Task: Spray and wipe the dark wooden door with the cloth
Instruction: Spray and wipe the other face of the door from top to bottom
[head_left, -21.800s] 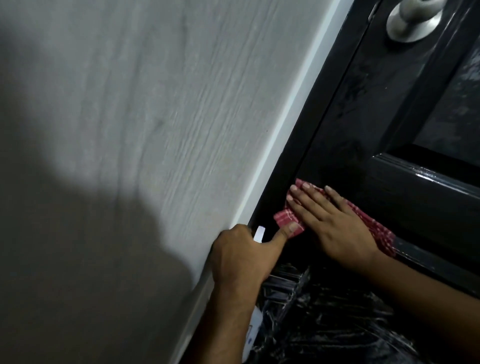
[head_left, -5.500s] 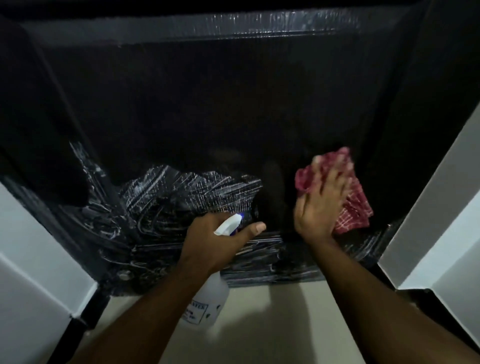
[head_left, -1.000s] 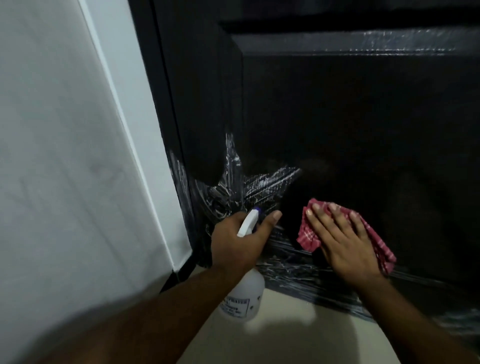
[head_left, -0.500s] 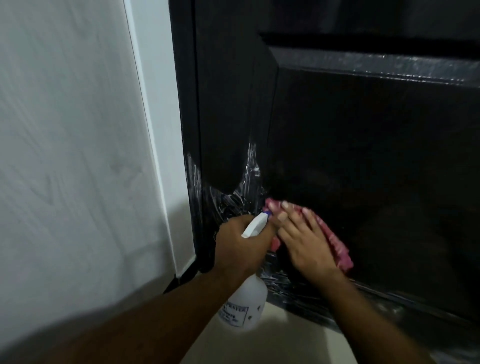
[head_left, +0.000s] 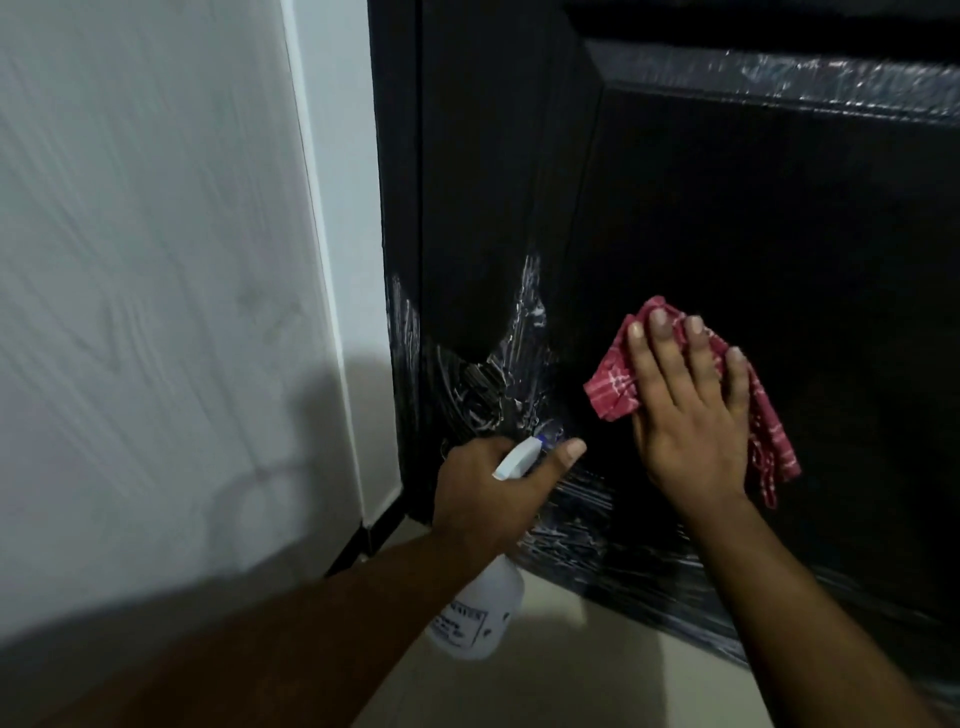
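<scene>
Dark wooden door (head_left: 727, 234) filling the right of our view, wet streaks (head_left: 498, 384) low by its left edge, our right hand (head_left: 691, 415) pressing the red checked cloth (head_left: 615, 387) flat against the lower panel with straight fingers, our left hand (head_left: 488, 499) wrapped round the spray bottle (head_left: 483, 608) just beside it, pale wall (head_left: 156, 260) to the left.

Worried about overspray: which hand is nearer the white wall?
Left. The left hand, gripping the bottle, is at the edge of the door beside the wall; the right hand presses the cloth farther right.
</scene>
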